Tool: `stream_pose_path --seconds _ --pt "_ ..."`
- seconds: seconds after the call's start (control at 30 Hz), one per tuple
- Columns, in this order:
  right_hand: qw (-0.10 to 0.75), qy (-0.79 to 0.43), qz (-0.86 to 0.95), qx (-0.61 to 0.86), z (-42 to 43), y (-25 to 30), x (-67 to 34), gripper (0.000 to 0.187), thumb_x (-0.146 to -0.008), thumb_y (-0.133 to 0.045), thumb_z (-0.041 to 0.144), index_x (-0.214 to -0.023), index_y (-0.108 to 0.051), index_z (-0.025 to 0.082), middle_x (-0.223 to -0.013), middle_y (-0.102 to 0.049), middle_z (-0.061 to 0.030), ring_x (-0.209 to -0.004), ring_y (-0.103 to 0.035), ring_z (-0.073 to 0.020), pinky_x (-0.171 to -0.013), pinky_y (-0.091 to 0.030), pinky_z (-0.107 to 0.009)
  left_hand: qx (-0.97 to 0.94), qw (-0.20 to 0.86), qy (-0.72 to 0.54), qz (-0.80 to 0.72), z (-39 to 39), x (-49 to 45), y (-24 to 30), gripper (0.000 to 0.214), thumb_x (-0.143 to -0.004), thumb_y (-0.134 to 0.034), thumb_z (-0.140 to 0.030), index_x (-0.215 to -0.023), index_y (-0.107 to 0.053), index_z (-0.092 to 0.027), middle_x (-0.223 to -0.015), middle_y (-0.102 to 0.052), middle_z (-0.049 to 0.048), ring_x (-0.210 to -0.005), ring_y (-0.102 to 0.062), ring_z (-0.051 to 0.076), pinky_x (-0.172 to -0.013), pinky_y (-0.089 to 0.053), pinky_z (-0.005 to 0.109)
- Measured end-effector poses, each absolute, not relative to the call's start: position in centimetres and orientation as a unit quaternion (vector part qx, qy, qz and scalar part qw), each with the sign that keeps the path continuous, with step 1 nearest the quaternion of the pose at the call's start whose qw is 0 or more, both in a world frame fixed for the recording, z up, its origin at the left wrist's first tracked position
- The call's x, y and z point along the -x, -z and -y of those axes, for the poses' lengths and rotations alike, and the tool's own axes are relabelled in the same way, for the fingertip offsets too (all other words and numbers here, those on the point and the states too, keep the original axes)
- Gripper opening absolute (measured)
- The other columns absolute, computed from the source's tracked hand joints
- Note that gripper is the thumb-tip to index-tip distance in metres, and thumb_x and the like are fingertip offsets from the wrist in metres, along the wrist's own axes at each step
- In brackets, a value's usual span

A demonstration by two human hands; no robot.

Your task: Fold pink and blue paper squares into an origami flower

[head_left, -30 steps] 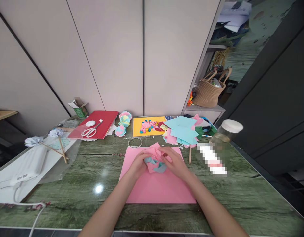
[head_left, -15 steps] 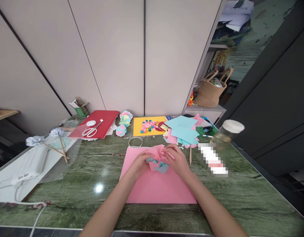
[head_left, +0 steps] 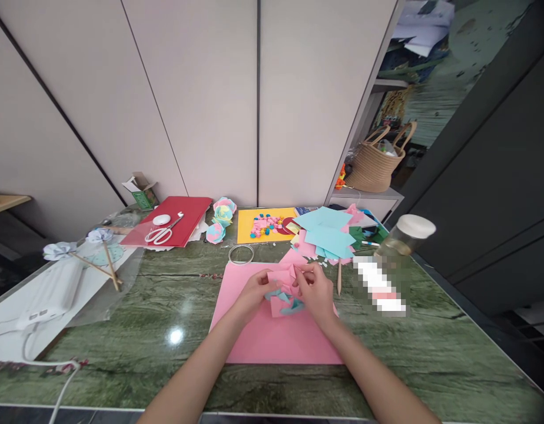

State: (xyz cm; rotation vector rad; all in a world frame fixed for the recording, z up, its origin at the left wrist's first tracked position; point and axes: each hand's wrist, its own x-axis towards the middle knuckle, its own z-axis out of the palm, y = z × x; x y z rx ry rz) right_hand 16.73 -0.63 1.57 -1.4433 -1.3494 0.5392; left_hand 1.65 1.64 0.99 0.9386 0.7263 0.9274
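Between my two hands is a folded paper flower point(head_left: 282, 288) in pink and light blue, held above a pink sheet point(head_left: 281, 341). My left hand point(head_left: 255, 292) grips its left side, thumb and fingers closed on the paper. On the other side, my right hand point(head_left: 315, 288) pinches an upper pink fold at the flower's right. The fingers hide part of the folds. Past the hands, a metal ring point(head_left: 241, 254) lies on the green table point(head_left: 175, 300). A pointed wooden stick point(head_left: 340, 278) rests to the right of my right hand.
Scissors point(head_left: 162, 232) lie on a red folder point(head_left: 183, 219) at the back left. Finished paper flowers point(head_left: 223, 212) stand beside it. Small coloured pieces sit on a yellow sheet point(head_left: 244, 227). Blue paper pieces point(head_left: 327, 227) are piled to the right, near a lidded jar point(head_left: 407, 232).
The paper flower has tilted in my hands, and its upper pink fold shows flatter now. My right hand has shifted slightly, with its fingers pinching closer together.
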Motion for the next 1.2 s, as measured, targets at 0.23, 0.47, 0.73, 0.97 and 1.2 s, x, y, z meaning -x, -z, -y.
stream_pose_path --seconds 0.23,0.47,0.73,0.97,1.2 --pt "0.579 -0.283 0.516 0.565 0.7 -1.8 -16.6 0.019 -0.08 -0.045 0.039 -0.077 -0.039 0.021 -0.049 -0.05 0.0061 -0.04 -0.045 -0.0099 -0.043 -0.035 -0.019 -0.496 0.624 -0.479 -0.368 -1.1 -2.7 -0.8 0.04 -0.058 -0.069 -0.021 -0.093 -0.051 -0.021 -0.061 -0.056 -0.0026 -0.058 -0.053 0.013 -0.056 -0.038 0.023" --pt "0.612 -0.279 0.491 0.553 0.3 -1.5 -17.0 0.018 -0.08 -0.046 0.036 -0.082 -0.037 0.021 -0.047 -0.045 0.0081 -0.038 -0.04 -0.0082 -0.038 -0.031 -0.018 -0.629 0.496 -0.464 -0.378 -0.6 -2.6 -1.0 0.012 -0.069 -0.059 -0.021 -0.079 -0.053 -0.018 -0.063 -0.048 -0.0033 -0.06 -0.047 0.01 -0.056 -0.038 0.021" --pt "0.653 -0.363 0.486 0.454 -0.2 -1.9 -17.6 0.009 -0.084 -0.036 0.029 -0.078 -0.036 0.022 -0.061 -0.05 0.0057 -0.035 -0.038 -0.005 -0.035 -0.031 -0.018 -0.713 0.455 -0.406 -0.346 -0.9 -2.2 -1.3 0.024 -0.078 -0.044 -0.014 -0.09 -0.063 -0.02 -0.088 -0.058 0.005 -0.081 -0.053 0.015 -0.07 -0.041 0.025" --pt "0.61 -0.417 0.527 0.419 0.2 -2.4 -17.3 0.003 -0.083 -0.034 0.024 -0.08 -0.034 0.022 -0.08 -0.06 0.0014 -0.033 -0.041 -0.0044 -0.039 -0.037 -0.02 -0.681 0.483 -0.42 -0.357 -1.3 -2.0 -1.0 0.023 -0.074 -0.042 -0.009 -0.078 -0.063 -0.017 -0.082 -0.054 0.004 -0.076 -0.052 0.013 -0.067 -0.042 0.024" --pt "0.6 -0.421 0.526 0.431 0.0 -2.2 -17.2 0.004 -0.083 -0.034 0.027 -0.081 -0.034 0.023 -0.077 -0.062 0.0018 -0.034 -0.045 -0.006 -0.04 -0.039 -0.021 -0.663 0.499 -0.43 -0.356 -1.3 -2.0 -1.0 0.023 -0.066 -0.043 -0.004 -0.07 -0.062 -0.016 -0.072 -0.05 0.0013 -0.069 -0.05 0.012 -0.062 -0.04 0.022"
